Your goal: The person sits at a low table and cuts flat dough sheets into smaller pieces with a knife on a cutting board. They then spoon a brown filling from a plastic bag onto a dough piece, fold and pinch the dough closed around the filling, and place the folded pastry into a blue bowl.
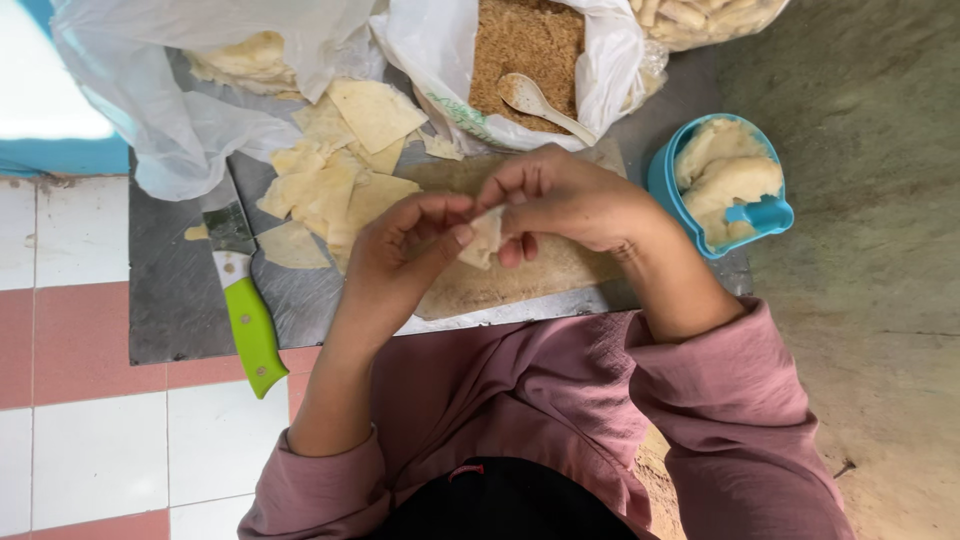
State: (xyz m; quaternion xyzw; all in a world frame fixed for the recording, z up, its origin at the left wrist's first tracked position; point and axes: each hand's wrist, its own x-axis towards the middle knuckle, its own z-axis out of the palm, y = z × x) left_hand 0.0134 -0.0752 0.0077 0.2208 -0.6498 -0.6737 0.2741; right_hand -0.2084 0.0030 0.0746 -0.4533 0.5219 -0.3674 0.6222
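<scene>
Dough piece (484, 238) pinched betw. left hand (400, 255) & right hand (570, 200) grip, both holding.

We see our left hand (400, 255) and right hand (570, 200) bare, no rings or gloves. We wear a loose dusty-pink long-sleeved fabric top (560, 400), sleeves pushed up, cuffs bunched; a dark black garment (500, 500) below.

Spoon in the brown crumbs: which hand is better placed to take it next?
Probably the right hand: the spoon handle ends just above it. The left hand is farther, pinching the dough piece.
</scene>
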